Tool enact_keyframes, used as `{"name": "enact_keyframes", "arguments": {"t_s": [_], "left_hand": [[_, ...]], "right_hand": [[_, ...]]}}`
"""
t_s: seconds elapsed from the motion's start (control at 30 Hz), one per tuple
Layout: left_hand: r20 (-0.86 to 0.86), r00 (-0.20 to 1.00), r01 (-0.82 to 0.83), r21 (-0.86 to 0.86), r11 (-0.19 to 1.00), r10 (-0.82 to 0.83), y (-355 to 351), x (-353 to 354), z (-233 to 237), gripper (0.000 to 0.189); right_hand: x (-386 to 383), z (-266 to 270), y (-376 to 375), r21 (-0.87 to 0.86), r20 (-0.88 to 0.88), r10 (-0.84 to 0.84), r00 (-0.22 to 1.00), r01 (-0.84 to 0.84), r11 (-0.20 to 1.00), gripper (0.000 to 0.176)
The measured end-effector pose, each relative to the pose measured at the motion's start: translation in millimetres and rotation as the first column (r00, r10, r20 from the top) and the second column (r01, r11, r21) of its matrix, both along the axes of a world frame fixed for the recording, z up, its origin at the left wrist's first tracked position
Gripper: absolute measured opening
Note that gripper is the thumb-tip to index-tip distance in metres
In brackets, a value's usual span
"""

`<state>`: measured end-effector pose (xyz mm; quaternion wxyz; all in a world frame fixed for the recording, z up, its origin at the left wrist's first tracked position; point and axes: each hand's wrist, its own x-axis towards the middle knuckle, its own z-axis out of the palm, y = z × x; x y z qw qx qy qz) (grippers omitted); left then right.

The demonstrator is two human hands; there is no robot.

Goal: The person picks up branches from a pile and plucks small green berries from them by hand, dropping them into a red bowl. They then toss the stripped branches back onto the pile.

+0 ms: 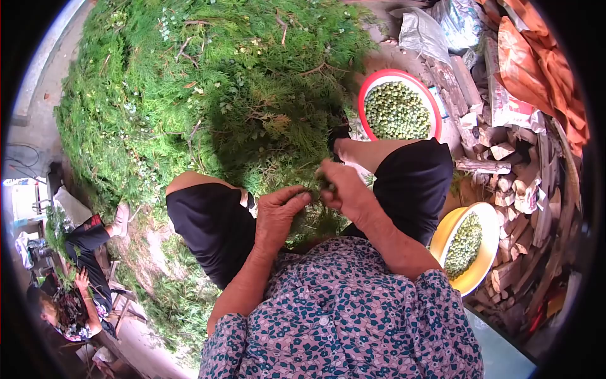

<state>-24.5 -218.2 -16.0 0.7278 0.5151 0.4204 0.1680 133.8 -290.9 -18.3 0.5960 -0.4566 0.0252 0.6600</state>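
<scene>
Both hands are held close together between my knees, over green foliage. My left hand [281, 211] is closed, thumb pressed to its fingers, on a dark green evergreen sprig [303, 221] that hangs partly below it. My right hand [349, 192] is right beside it with curled fingers; what its fingertips pinch is too small and shaded to make out. Beyond my knees lies a big heap of evergreen branches [151, 107] with scale-like leaves and small pale cones.
A red-rimmed basin [362, 104] of small green cones stands ahead right. A yellow basin [483, 271] with more cones is by my right knee. Split firewood [505, 252], sacks [424, 31] and an orange tarp [536, 69] line the right. Another person [76, 303] sits at far left with branches.
</scene>
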Motion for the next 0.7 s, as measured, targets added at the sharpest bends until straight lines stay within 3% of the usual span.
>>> {"name": "enact_keyframes", "arguments": {"t_s": [0.13, 0.23, 0.27, 0.33, 0.37, 0.43, 0.67, 0.7], "left_hand": [[0.083, 0.994, -0.062, -0.093, 0.994, 0.070, 1.2, -1.3, -0.8, 0.016], [0.119, 0.987, -0.091, -0.142, 0.986, 0.109, 3.4, -1.2, -3.9, 0.016], [0.118, 0.987, -0.094, -0.142, 0.985, 0.111, 3.5, -1.5, -4.6, 0.016], [0.146, 0.979, -0.116, -0.156, 0.981, 0.139, 3.4, -1.2, -5.8, 0.016], [0.145, 0.980, -0.114, -0.156, 0.981, 0.137, 3.4, -0.9, -6.8, 0.016], [0.165, 0.977, -0.110, -0.143, 0.984, 0.133, 2.9, -0.5, -8.5, 0.017], [0.100, 0.994, -0.024, -0.108, 0.994, 0.035, 4.6, 0.9, -4.3, 0.015], [0.133, 0.989, -0.043, -0.162, 0.986, 0.065, 4.8, 2.7, -3.1, 0.012]], "right_hand": [[7.6, 0.8, -2.7, 0.120, 0.132, -0.091, 0.987, 0.075, 0.990, 0.017], [14.6, -1.8, -5.6, 0.182, 0.209, 0.130, 0.969, -0.169, 0.969, 0.021], [13.3, 1.3, -5.4, 0.182, 0.209, 0.133, 0.969, -0.172, 0.968, 0.021], [8.3, 10.6, -5.5, 0.050, 0.450, 0.230, 0.863, -0.281, 0.958, 0.023], [5.0, 6.7, -4.4, 0.050, 0.450, 0.228, 0.864, -0.279, 0.959, 0.023], [-1.9, -2.6, -1.6, 0.180, 0.809, 0.057, 0.585, -0.339, 0.923, 0.024], [-0.8, 3.4, -4.7, 0.055, 0.784, 0.160, 0.600, -0.323, 0.945, 0.024], [-0.6, 0.9, -5.8, 0.067, 0.534, 0.188, 0.824, -0.264, 0.962, 0.021]]}}
